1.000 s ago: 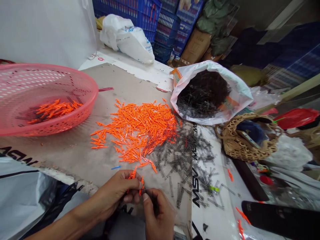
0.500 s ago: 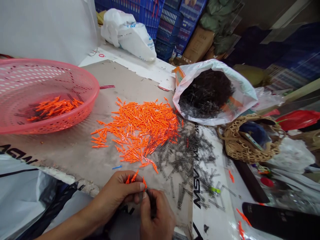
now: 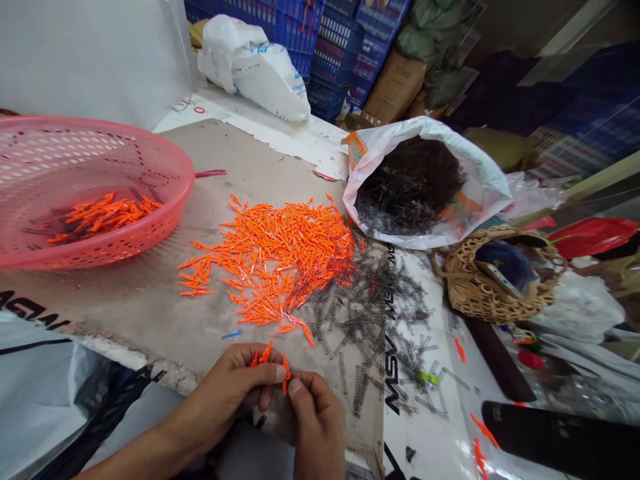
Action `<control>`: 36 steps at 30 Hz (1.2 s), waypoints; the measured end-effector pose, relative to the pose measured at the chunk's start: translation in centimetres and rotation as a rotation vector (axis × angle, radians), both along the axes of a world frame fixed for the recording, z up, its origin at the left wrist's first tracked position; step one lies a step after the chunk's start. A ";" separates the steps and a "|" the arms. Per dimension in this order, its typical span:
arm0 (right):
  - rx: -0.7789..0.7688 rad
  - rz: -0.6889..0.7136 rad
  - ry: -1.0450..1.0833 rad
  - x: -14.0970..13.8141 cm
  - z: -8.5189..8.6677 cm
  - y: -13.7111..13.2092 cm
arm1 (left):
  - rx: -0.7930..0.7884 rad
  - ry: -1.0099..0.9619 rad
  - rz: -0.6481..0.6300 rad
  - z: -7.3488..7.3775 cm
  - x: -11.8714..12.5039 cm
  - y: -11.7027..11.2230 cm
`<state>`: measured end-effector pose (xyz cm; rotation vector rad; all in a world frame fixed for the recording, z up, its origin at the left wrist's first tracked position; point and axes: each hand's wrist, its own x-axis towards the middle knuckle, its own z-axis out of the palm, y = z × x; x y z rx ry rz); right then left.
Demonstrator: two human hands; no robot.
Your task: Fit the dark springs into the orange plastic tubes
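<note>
Currently, the left hand (image 3: 233, 387) grips orange plastic pins (image 3: 266, 353) steady; the right hand (image 3: 317, 427) pinches closed on them, near loose coil springs (image 3: 360, 320).

cam: head-worn | aim: forward and down | range: close above left hand (image 3: 227, 387), right hand (image 3: 317, 427)

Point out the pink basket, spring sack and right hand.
Pink plastic basket (image 3: 192, 179): head view, on its rim.
White sack of coil springs (image 3: 487, 181): head view, on its plastic edge.
Right hand (image 3: 317, 427): head view, on its back.
</note>
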<state>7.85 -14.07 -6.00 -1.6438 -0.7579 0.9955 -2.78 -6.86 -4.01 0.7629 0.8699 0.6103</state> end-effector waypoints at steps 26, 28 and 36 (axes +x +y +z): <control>0.384 0.009 -1.175 2.0 -4.6 0.1 | 1.164 1.063 -0.323 -1.1 -4.0 6.0; 0.338 0.046 -1.149 1.5 -4.1 0.4 | 1.189 1.095 -0.340 -1.3 -3.9 6.1; 0.317 0.043 -0.748 1.1 -2.2 0.3 | 1.163 0.927 -0.344 0.2 -3.4 4.9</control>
